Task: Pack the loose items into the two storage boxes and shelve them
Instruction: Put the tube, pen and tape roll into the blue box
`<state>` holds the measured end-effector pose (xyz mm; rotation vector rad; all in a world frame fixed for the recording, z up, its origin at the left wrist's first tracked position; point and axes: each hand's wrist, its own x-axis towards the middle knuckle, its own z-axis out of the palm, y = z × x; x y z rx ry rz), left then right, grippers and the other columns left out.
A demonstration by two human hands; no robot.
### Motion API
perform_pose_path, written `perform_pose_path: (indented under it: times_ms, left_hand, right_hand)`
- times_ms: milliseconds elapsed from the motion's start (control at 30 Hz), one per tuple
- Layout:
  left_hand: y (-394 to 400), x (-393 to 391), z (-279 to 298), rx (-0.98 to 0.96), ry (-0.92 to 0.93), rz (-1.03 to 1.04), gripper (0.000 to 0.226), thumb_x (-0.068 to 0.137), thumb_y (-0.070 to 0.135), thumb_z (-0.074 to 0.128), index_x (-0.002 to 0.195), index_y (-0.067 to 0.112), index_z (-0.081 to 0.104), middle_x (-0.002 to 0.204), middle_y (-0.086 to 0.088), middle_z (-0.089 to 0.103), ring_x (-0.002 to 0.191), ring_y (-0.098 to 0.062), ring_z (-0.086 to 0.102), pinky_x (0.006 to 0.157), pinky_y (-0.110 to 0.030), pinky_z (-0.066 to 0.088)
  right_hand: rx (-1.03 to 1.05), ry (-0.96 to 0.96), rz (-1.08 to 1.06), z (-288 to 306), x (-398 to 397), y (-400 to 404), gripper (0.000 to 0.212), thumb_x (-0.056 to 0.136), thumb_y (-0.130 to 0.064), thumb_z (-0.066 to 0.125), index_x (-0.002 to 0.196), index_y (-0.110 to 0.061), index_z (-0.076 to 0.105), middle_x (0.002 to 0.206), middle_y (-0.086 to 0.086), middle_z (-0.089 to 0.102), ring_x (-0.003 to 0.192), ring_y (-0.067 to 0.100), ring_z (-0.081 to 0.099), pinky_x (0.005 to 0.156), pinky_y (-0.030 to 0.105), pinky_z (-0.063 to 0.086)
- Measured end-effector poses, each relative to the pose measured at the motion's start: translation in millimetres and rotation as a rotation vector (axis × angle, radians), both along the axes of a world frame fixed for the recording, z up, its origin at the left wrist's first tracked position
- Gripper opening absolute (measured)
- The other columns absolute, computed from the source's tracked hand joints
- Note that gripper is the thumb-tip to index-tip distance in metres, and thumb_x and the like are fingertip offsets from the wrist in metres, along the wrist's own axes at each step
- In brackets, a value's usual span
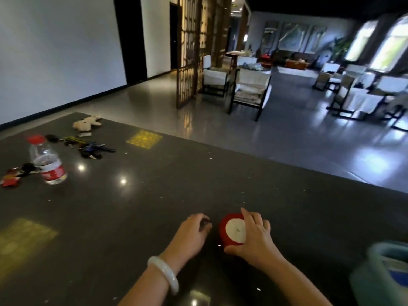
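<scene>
A person's right hand [254, 234] curls around a red roll of ribbon [231, 231] lying flat on a dark stone counter [154, 195], while the left hand [193, 229], fingers curled, closes on a small dark item too blurred to identify. A pale green storage box [384, 268] sits near the right edge, likely the roll's destination. A firm hold around the roll's rim before lifting should keep the ribbon from unwinding. A water bottle [49, 164], bunches of keys [92, 149] and a small plush toy [87, 123] wait well apart at the far left, not yet packed.
</scene>
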<state>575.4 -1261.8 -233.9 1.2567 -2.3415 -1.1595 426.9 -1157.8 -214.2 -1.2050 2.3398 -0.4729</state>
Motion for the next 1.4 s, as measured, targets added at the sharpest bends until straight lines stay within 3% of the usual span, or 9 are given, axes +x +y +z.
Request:
perform_pose_path:
  times_ms: [133,400,533,600,700,867,1067,1200,1400]
  left_hand:
    - [72,-64,27,0.491,0.243,-0.047,0.041,0.089,0.046,0.058,0.123,0.025,0.051,0.117,0.002,0.059,0.102,-0.016,0.064,0.085,-0.038,0.058]
    - [188,-150,66,0.771,0.426,-0.042,0.033,0.085,0.023,0.07,0.116,0.024,0.057,0.116,-0.002,0.064,0.105,-0.022,0.063,0.089,-0.045,0.056]
    - [237,-180,75,0.795,0.507,-0.069,0.032,0.086,0.016,0.068,0.116,0.02,0.057,0.115,-0.004,0.064,0.104,-0.023,0.063,0.091,-0.046,0.055]
    - [255,-192,77,0.791,0.53,-0.095,0.028,0.087,0.015,0.067,0.113,0.02,0.057,0.112,-0.004,0.064,0.101,-0.022,0.064,0.088,-0.041,0.056]
    - [276,-204,73,0.781,0.52,-0.142,0.032,0.089,0.02,0.065,0.119,0.023,0.054,0.115,-0.001,0.062,0.102,-0.017,0.063,0.083,-0.034,0.057]
    - [282,-216,49,0.351,0.425,-0.081,0.019,0.09,0.037,0.061,0.109,0.037,0.055,0.12,0.005,0.053,0.11,-0.01,0.054,0.094,-0.033,0.051]
    - [280,-223,29,0.279,0.381,0.034,0.043,0.094,0.035,0.057,0.133,0.03,0.042,0.13,0.006,0.042,0.108,-0.007,0.051,0.081,-0.021,0.044]
    - [277,-227,12,0.345,0.252,0.01,0.051,0.095,0.049,0.046,0.136,0.02,0.047,0.13,-0.003,0.055,0.113,-0.016,0.057,0.095,-0.04,0.05]
    - [273,-224,13,0.375,0.339,-0.046,0.028,0.097,0.041,0.048,0.114,0.021,0.057,0.105,-0.003,0.067,0.094,-0.015,0.066,0.083,-0.039,0.056]
  right_hand:
    - [-0.119,0.048,-0.018,38,-34,76,0.119,0.067,-0.048,0.08,0.149,-0.038,-0.006,0.15,-0.01,0.011,0.141,0.021,0.009,0.116,0.047,0.02]
    - [-0.303,0.017,-0.218,74,-99,217,0.117,0.067,-0.042,0.081,0.144,-0.051,-0.007,0.148,-0.015,0.012,0.139,0.015,0.016,0.115,0.043,0.024]
    - [-0.437,-0.181,-0.462,73,-129,273,0.075,0.082,-0.039,0.069,0.143,-0.036,0.027,0.141,-0.006,0.041,0.114,0.006,0.051,0.093,0.029,0.05]
    - [-0.41,-0.273,-0.499,77,-139,293,0.05,0.088,-0.038,0.062,0.134,-0.027,0.044,0.125,-0.007,0.057,0.095,-0.001,0.056,0.074,0.015,0.047]
    - [-0.41,-0.393,-0.54,77,-151,314,0.036,0.088,-0.036,0.061,0.122,-0.024,0.054,0.106,-0.01,0.065,0.094,0.005,0.061,0.075,0.02,0.049]
    - [-0.464,-0.417,-0.555,75,-156,330,0.02,0.085,-0.03,0.066,0.101,-0.033,0.055,0.101,-0.009,0.067,0.091,0.005,0.062,0.069,0.02,0.048]
    - [-0.432,-0.33,-0.573,70,-153,341,0.02,0.082,-0.03,0.07,0.094,-0.033,0.054,0.094,-0.012,0.063,0.085,0.002,0.058,0.06,0.014,0.04]
    - [-0.37,-0.254,-0.539,63,-144,339,0.027,0.081,-0.031,0.072,0.1,-0.033,0.053,0.097,-0.015,0.06,0.086,0.001,0.055,0.062,0.013,0.043]
    - [-0.259,-0.191,-0.47,54,-129,327,0.04,0.081,-0.038,0.071,0.115,-0.029,0.053,0.102,-0.013,0.057,0.088,0.002,0.059,0.065,0.014,0.051]
